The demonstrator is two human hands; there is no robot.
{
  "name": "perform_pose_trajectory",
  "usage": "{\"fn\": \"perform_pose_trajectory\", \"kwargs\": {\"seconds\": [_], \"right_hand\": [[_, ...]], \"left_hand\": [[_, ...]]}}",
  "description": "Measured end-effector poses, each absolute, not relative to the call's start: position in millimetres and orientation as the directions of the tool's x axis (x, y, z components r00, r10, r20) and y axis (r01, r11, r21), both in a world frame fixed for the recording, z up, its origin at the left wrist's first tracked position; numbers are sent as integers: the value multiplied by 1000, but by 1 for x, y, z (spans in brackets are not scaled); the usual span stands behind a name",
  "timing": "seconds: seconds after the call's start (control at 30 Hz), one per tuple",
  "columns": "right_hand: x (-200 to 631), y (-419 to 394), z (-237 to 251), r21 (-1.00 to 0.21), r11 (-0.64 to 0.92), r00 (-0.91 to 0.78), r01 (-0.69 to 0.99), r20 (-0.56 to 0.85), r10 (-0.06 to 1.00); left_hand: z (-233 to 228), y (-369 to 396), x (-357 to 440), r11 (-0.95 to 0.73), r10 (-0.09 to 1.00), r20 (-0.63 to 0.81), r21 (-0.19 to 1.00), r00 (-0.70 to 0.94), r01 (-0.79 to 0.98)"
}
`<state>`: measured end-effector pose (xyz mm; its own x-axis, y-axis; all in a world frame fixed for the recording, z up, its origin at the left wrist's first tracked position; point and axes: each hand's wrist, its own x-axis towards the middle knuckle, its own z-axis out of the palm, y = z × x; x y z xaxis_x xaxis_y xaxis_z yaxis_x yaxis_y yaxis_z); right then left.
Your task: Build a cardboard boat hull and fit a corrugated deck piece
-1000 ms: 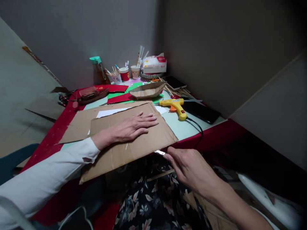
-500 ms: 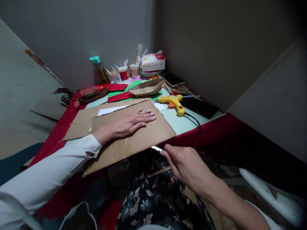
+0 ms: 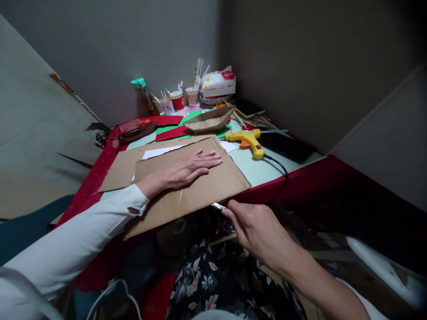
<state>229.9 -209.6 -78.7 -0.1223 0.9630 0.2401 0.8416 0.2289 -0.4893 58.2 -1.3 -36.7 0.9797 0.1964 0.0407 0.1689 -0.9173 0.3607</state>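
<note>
The cloth-covered surface with a pale green top [image 3: 263, 173] keeps its arrangement from a second ago; only the framing has shifted a little, so most things on it sit slightly further right in view. Two flat sheets of brown cardboard lie on it: the rectangular upper sheet [image 3: 167, 200], whose near edge overhangs the surface, and the lower sheet [image 3: 116, 169], partly covered by it.

Two hands are at work. The left hand [image 3: 183, 171] stays flat on the upper sheet, fingers extended, gripping nothing. The right hand [image 3: 256, 222] stays closed around a cutting tool with a shiny metal blade [image 3: 219, 206]; most of the tool is hidden in the fist. The blade is at the sheet's near edge and has slid slightly left along it, further from the right corner. Whether it is through the cardboard, I cannot tell.

Further back are two dark flat devices, a black one [image 3: 288, 147] and a pale-edged one [image 3: 248, 107]; one boat-shaped cardboard piece [image 3: 210, 121]; one white-and-red tissue pack [image 3: 218, 83]; one yellow glue gun with an orange trigger [image 3: 251, 141]; two red strips, front [image 3: 171, 133] and rear [image 3: 170, 120]; one teal-lidded bottle [image 3: 144, 98]; three paper cups [image 3: 177, 101] holding slim items; and loose wooden sticks [image 3: 253, 121], too jumbled to count.
</note>
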Motion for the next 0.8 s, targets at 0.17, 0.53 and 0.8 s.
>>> {"fn": "perform_pose_trajectory", "kwargs": {"seconds": [0.17,0.53,0.8], "right_hand": [[227,-219,-82,-512,246,-129,823,255,958],[218,-204,-79,-525,244,-147,816,219,965],[225,-233,-84,-556,223,-136,801,192,972]], "left_hand": [[-36,-1,59,-911,192,44,379,980,162],[-36,-4,60,-923,206,55,342,977,175],[-42,4,58,-925,225,95,334,970,182]]}}
